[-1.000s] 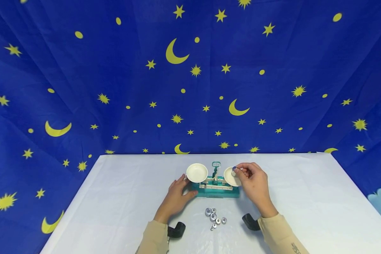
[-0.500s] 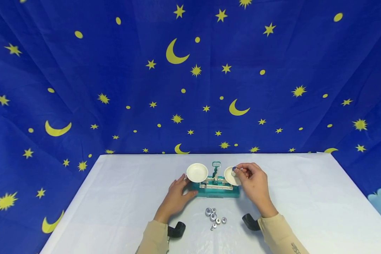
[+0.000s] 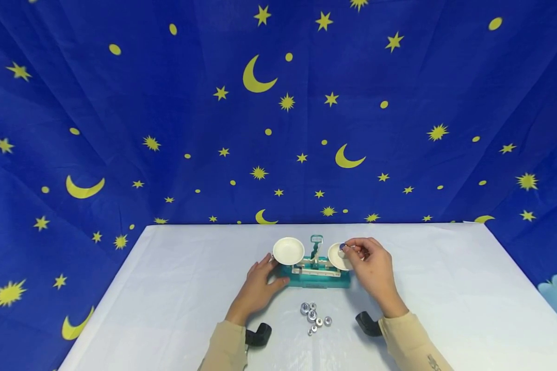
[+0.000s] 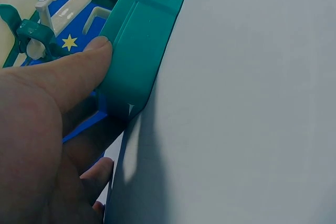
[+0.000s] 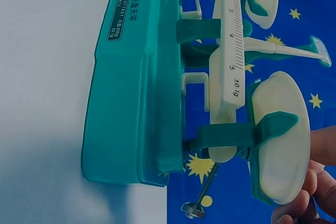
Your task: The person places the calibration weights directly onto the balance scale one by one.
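A green tray balance (image 3: 317, 281) stands on the white table with a white pan on each side. My left hand (image 3: 256, 292) holds the left end of its base, thumb on the green top edge in the left wrist view, where the thumb (image 4: 84, 69) is plain. Over the right pan (image 3: 336, 258), my right hand (image 3: 373, 270) pinches a small metal weight (image 3: 342, 248) between thumb and fingers. The left pan (image 3: 288, 251) holds nothing. In the right wrist view the right pan (image 5: 283, 140) hides part of my fingers and the weight.
Several small metal weights (image 3: 312, 315) lie grouped on the table (image 3: 167, 288) in front of the balance. Black curved pieces (image 3: 258, 335) sit at both wrists. Behind the table hangs a blue cloth (image 3: 204, 123) with yellow stars and moons.
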Demonstrator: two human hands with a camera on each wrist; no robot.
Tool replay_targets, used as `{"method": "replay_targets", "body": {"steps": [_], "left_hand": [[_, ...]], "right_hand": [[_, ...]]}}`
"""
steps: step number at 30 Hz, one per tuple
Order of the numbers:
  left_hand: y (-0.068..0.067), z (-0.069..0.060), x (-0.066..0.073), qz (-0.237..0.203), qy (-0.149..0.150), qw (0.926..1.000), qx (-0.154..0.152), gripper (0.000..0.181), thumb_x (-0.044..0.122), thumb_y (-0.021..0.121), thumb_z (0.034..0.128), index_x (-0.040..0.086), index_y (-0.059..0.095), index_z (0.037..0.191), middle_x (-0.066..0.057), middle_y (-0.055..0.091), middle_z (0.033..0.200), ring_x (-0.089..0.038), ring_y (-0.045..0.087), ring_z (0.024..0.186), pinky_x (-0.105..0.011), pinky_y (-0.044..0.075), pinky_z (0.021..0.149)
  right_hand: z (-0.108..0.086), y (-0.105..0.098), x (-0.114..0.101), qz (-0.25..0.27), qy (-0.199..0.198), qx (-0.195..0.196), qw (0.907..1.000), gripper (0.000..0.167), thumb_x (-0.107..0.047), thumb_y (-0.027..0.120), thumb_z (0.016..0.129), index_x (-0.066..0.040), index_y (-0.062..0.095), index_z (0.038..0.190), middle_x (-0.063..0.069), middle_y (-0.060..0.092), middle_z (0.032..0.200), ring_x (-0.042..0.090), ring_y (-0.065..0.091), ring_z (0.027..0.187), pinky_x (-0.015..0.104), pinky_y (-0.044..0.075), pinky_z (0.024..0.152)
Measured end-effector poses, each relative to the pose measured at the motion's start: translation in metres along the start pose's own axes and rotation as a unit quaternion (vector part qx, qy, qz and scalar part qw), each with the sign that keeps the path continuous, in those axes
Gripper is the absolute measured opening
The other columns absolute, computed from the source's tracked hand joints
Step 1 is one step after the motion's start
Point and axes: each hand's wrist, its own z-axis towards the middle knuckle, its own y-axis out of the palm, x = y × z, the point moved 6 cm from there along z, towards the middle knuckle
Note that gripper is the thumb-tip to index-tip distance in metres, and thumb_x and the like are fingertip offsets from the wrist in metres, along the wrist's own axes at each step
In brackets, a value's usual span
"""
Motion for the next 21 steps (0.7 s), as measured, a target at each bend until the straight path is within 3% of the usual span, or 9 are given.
{"method": "replay_targets", "body": {"steps": [13, 21], "left_hand": [[0.000, 0.000, -0.001, -0.003, -0.006, 1.0000, -0.002, 0.065, 0.037, 0.069, 0.0944, -0.001, 0.051, 0.144, -0.024, 0.042, 0.153, -0.041, 0.028, 0.148, -0.057, 0.010, 0.123], [0.000, 0.000, 0.000, -0.003, -0.004, 1.0000, -0.002, 0.065, 0.036, 0.069, 0.0944, -0.003, 0.051, 0.143, -0.024, 0.043, 0.152, -0.041, 0.028, 0.147, -0.058, 0.010, 0.123]], "right_hand": [[0.000, -0.007, -0.005, -0.010, -0.027, 0.007, 0.9996, 0.012, -0.010, 0.077, 0.088, -0.004, 0.074, 0.098, 0.004, 0.060, 0.082, 0.015, 0.051, 0.073, 0.017, 0.039, 0.063], [-0.003, -0.009, -0.012, 0.003, -0.023, 0.000, 0.9997, 0.014, -0.010, 0.077, 0.088, -0.004, 0.074, 0.100, 0.004, 0.060, 0.083, 0.014, 0.052, 0.074, 0.015, 0.041, 0.064]]}}
